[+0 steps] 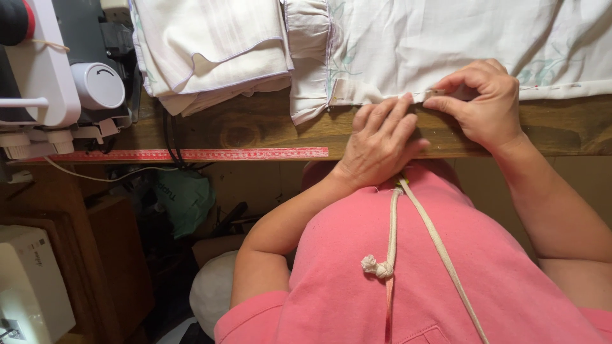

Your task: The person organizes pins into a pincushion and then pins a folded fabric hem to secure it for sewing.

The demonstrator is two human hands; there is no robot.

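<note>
Single head view, steep downward, close over table edge [255, 130].

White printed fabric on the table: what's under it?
The white printed fabric lies on the wooden table. Left hand and right hand pinch its near edge; anything beneath is covered.

Bright, even light above; dim, shadowed floor below; sharp focus throughout.
</note>
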